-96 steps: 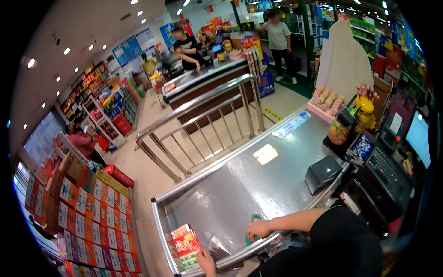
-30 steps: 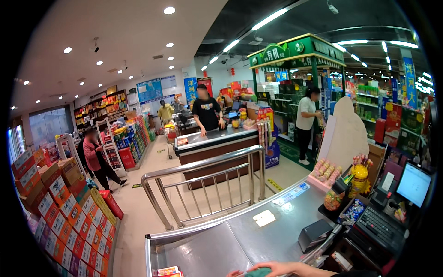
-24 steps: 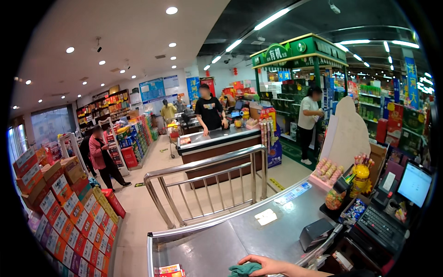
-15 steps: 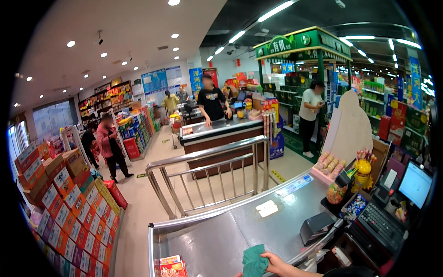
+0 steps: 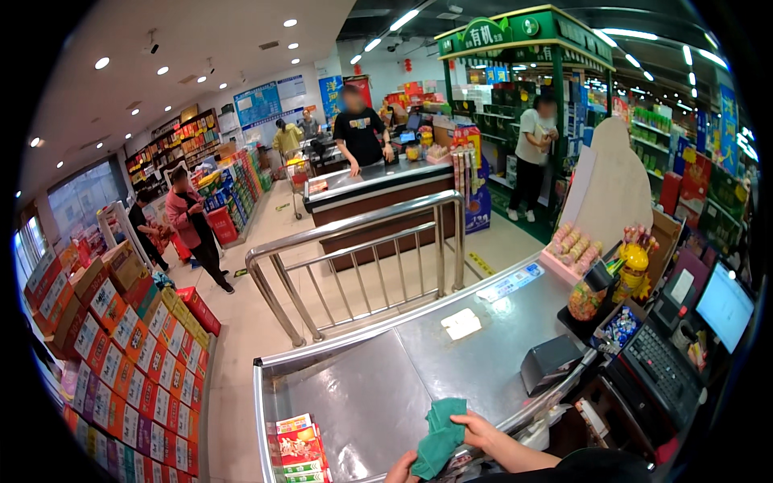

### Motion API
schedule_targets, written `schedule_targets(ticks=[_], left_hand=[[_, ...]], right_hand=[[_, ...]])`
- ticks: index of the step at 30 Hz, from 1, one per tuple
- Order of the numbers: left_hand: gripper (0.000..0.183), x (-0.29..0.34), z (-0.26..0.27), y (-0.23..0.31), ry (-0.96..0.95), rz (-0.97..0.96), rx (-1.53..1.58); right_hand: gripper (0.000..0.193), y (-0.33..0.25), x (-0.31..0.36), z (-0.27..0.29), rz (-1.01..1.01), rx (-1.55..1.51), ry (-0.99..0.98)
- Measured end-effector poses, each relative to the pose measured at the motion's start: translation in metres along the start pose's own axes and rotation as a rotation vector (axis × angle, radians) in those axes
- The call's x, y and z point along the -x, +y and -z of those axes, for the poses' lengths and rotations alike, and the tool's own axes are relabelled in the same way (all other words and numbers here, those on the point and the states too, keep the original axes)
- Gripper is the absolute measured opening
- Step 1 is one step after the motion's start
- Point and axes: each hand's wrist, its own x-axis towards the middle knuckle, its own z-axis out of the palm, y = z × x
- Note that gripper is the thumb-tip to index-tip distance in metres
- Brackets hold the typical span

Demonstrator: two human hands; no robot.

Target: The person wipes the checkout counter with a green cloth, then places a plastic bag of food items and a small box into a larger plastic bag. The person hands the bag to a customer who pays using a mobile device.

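Note:
A green cloth (image 5: 440, 439) is held between my two hands above the near edge of a metal checkout counter (image 5: 354, 402). My right hand (image 5: 478, 431) grips its upper right side, thumb on top. At the cloth's lower left corner, my left hand (image 5: 403, 468) holds on, partly cut off by the lower edge of the picture. Red and white printed packets (image 5: 299, 451) lie on the counter to the left of the cloth. A dark box-shaped device (image 5: 551, 364) stands on the counter to the right of my hands.
A steel railing (image 5: 354, 221) runs beyond the counter. Candy jars (image 5: 586, 302), a keyboard (image 5: 664, 362) and a lit screen (image 5: 726, 310) stand at the right. Stacked cartons (image 5: 137, 362) fill the left. Several people are farther off, one behind another counter (image 5: 378, 183).
My left hand has come further into view at the cloth's lower corner, and the cloth shows more spread out. The view has tipped down, revealing more of the packets.

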Motion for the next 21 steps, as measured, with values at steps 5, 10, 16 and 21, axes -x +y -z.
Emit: schedule_targets(ticks=[5, 10, 16, 21], left_hand=[[0.032, -0.001, -0.041, 0.071, -0.062, 0.357, 0.088], [0.032, -0.024, -0.04, 0.071, 0.009, 0.336, -0.067], [0.027, -0.071, -0.046, 0.084, 0.272, 0.254, -0.068], [0.019, -0.09, -0.03, 0.057, 0.416, 0.273, -0.045]], right_hand=[[0.037, -0.011, 0.001, -0.027, 0.037, 0.016, -0.006], [0.033, -0.019, -0.011, -0.02, 0.118, 0.169, 0.09], [0.029, -0.048, -0.03, -0.007, 0.281, 0.027, 0.174], [0.029, -0.048, -0.046, 0.083, 0.18, 0.061, 0.427]])
